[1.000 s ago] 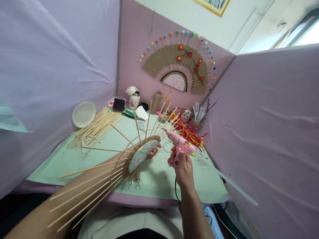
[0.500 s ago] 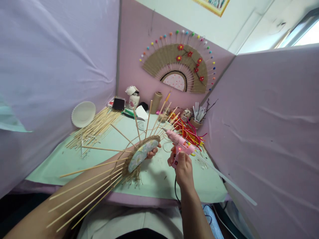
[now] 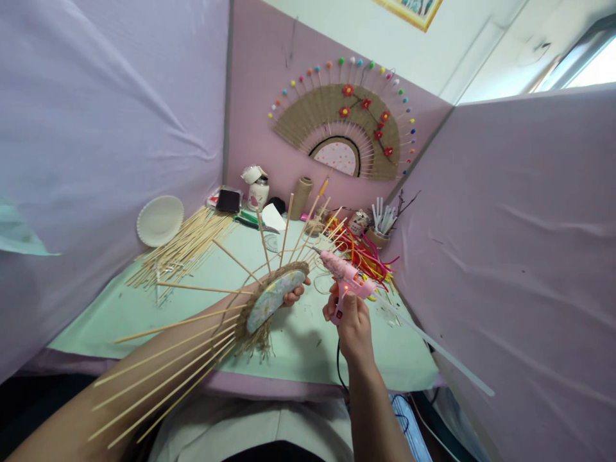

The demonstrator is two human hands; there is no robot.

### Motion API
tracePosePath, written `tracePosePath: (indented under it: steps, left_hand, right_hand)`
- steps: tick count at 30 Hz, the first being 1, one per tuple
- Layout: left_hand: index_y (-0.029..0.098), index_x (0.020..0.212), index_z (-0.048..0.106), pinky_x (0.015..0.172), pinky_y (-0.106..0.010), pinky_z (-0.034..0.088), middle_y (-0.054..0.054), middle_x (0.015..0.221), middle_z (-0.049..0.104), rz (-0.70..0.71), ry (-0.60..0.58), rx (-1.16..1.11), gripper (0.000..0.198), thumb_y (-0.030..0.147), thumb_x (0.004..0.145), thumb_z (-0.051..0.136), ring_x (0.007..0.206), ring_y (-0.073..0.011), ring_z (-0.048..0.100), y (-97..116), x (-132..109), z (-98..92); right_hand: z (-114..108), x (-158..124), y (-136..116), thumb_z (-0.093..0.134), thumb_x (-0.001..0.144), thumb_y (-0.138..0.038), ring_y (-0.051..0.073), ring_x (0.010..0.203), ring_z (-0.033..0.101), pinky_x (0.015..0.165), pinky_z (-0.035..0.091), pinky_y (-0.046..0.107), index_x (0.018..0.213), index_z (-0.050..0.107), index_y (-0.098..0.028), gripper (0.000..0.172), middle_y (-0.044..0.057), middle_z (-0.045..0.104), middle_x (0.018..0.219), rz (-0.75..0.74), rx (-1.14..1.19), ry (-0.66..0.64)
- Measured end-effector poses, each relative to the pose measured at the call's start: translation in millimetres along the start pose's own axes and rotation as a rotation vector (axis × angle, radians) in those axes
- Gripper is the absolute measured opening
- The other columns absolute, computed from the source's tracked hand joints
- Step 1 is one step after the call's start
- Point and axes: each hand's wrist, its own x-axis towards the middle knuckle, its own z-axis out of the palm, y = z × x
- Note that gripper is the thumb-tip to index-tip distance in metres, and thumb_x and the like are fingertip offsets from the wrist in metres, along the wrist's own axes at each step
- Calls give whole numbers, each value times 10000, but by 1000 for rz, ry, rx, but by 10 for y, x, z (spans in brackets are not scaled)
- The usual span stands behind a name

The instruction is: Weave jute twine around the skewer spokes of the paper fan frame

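Note:
My left hand (image 3: 294, 296) grips a half-round fan base (image 3: 275, 300) from behind, its fingertips showing at the right end. The base has a pale floral face, a twine-wrapped rim and loose twine strands below. Thin wooden sticks (image 3: 235, 256) spread out from its curved edge, several of them over my left forearm. My right hand (image 3: 353, 317) is closed around the handle of a pink glue gun (image 3: 347, 273) with a small lit orange light. The nozzle points left, close to the sticks at the fan's right side. A long clear glue stick (image 3: 443, 353) juts from its back.
A decorated fan (image 3: 346, 131) hangs on the pink back panel. On the table are loose wooden sticks (image 3: 192, 240), a white plate (image 3: 160, 221), green-handled pliers (image 3: 250, 221), a twine roll (image 3: 302, 197), red and yellow pipe cleaners (image 3: 368, 253) and a pot of glue sticks (image 3: 380, 234).
Almost nothing differs. The whole view has shifted very slightly; both hands keep their hold on the fan base and the glue gun.

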Motion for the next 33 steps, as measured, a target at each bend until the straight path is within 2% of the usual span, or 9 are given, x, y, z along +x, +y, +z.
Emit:
tracePosePath:
  steps: [6, 13, 18, 26, 33]
  left_hand:
    - [82, 882, 664, 530, -159, 317, -7, 686, 519, -81, 19, 23, 214, 280, 802, 657, 574, -60, 422, 20, 52, -14]
    - [70, 938, 676, 558, -179, 333, -20, 738, 538, -12, -28, 15, 252, 281, 801, 678, 622, -69, 440, -7, 34, -44]
    - [65, 934, 681, 573, -181, 343, -22, 747, 537, -41, 2, -13, 252, 285, 811, 664, 628, -71, 433, 3, 6, -8]
    - [75, 975, 682, 602, -181, 367, -23, 785, 539, 1, 23, -35, 263, 298, 843, 636, 653, -73, 445, 0, -99, 80]
    - [70, 924, 678, 542, -182, 323, -14, 717, 524, -18, -19, 24, 246, 287, 811, 653, 609, -69, 425, -5, 41, -30]
  right_hand:
    - [16, -9, -40, 437, 917, -631, 113, 499, 469, 499, 379, 254, 910, 572, -173, 478, -47, 495, 564, -5, -23, 3]
    - [0, -1, 0, 437, 919, -629, 118, 502, 473, 497, 380, 257, 918, 571, -175, 473, -42, 501, 571, 2, -4, 3]
    - [5, -5, -22, 441, 913, -639, 114, 498, 463, 497, 379, 254, 893, 572, -179, 478, -44, 496, 563, -11, -25, -1]
    - [2, -3, -7, 443, 916, -627, 114, 500, 469, 498, 384, 255, 910, 577, -176, 471, -44, 497, 571, 8, -8, 8]
    - [15, -12, -37, 445, 912, -629, 114, 494, 473, 495, 390, 253, 906, 579, -175, 473, -47, 496, 561, 2, -35, 20]
